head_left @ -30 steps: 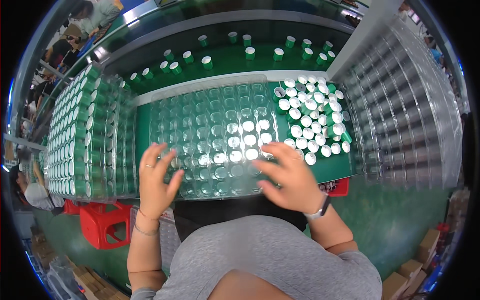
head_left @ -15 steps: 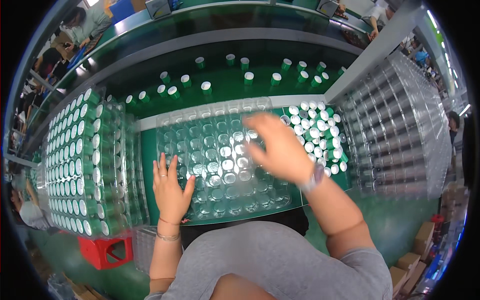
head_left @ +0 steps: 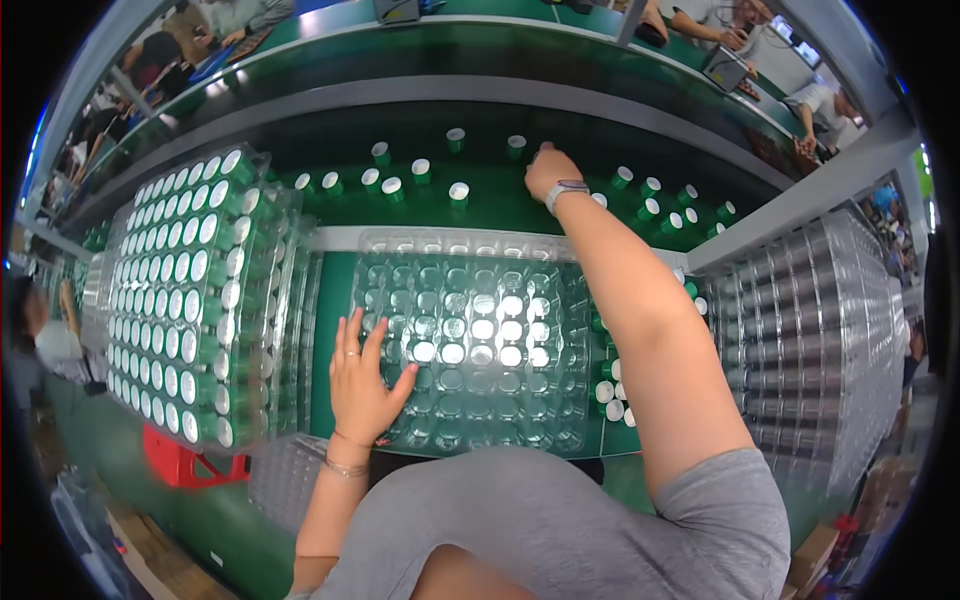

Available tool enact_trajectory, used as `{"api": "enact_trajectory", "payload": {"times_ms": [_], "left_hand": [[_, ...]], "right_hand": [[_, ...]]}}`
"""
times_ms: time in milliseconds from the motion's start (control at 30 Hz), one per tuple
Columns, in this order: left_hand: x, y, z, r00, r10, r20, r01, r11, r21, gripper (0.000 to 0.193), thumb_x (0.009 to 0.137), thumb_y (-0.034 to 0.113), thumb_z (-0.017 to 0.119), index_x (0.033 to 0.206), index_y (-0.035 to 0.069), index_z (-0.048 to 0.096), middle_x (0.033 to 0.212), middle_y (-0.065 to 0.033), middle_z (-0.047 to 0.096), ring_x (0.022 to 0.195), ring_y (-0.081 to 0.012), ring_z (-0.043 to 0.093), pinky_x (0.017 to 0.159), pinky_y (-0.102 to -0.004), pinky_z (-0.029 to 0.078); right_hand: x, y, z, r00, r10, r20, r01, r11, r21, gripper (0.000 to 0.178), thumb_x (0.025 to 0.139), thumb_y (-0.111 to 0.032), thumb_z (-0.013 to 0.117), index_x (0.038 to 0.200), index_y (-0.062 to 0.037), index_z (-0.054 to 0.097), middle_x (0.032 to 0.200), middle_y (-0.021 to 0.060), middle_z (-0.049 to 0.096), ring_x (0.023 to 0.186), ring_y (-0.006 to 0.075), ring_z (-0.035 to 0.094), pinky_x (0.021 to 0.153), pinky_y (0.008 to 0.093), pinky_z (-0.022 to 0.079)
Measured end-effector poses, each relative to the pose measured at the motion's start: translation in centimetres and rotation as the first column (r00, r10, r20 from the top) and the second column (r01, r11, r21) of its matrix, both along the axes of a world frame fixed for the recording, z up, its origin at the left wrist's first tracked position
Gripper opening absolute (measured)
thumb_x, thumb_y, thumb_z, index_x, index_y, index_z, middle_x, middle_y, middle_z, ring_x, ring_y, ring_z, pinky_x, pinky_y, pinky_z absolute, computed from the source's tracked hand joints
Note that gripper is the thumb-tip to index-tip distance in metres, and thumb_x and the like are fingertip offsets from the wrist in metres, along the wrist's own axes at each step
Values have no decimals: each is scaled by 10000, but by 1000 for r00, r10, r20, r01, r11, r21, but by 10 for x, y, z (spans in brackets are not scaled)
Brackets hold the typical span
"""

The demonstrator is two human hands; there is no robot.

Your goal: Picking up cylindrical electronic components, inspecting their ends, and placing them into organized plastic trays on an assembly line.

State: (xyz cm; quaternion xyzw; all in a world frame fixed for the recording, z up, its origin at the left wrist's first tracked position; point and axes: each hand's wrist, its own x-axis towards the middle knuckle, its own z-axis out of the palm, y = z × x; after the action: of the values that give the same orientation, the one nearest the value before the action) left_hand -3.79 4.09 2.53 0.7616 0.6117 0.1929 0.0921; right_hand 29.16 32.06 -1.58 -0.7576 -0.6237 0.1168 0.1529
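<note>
Since the earlier frames the right hand [head_left: 548,172] has left the clear plastic tray [head_left: 470,340] and is now stretched far forward to the green conveyor belt [head_left: 420,215], arm fully extended across the tray; the left hand [head_left: 362,385] has stayed on the tray's near-left part. Right hand: fingers curled downward among the green white-capped bottles [head_left: 459,193] on the belt, close to the one at its far edge; whether it has hold of a bottle I cannot tell, since the fingertips are hidden behind the knuckles. Left hand: flat, fingers spread, palm down on the tray, holding nothing, apparently steadying it. Progress, judged from the tray: its cells look empty and see-through, so loading of this tray seems barely begun or not begun. A filled stack of trays [head_left: 190,300] with white caps showing stands to the left, which I read as completed work. A loose cluster of bottles [head_left: 612,395] lies just right of the tray, partly under the right arm, and empty tray stacks [head_left: 810,340] stand at the far right. Bottles on the belt lie beyond the tray, well apart from the left hand.
</note>
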Motion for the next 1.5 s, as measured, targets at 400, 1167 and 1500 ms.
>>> {"api": "enact_trajectory", "payload": {"times_ms": [400,1167,1500], "left_hand": [[34,-9,46,665,59,745,-29,998,-53,566,770,47,765,1280,6,523,1226,-147,555,990,-207,598,874,-334,501],[24,-86,48,93,87,992,267,958,-109,477,824,-133,639,1272,-53,494,1193,-158,591,1123,-220,605,941,-305,516],[18,-57,40,151,155,976,411,888,-204,467,821,-141,631,1261,-59,495,1192,-159,588,1130,-223,603,913,-290,529]], "right_hand": [[-115,-202,101,-22,131,-991,-264,955,132,311,963,-211,596,1217,-54,512,1023,72,631,838,111,590,694,253,484],[-101,-345,102,-12,205,-979,-447,874,189,382,911,-36,631,1268,-14,497,1053,44,586,874,87,576,780,239,491],[-114,-344,86,14,191,-981,-316,932,177,397,912,-10,624,1281,1,478,1105,63,593,949,101,584,812,265,498]]}}
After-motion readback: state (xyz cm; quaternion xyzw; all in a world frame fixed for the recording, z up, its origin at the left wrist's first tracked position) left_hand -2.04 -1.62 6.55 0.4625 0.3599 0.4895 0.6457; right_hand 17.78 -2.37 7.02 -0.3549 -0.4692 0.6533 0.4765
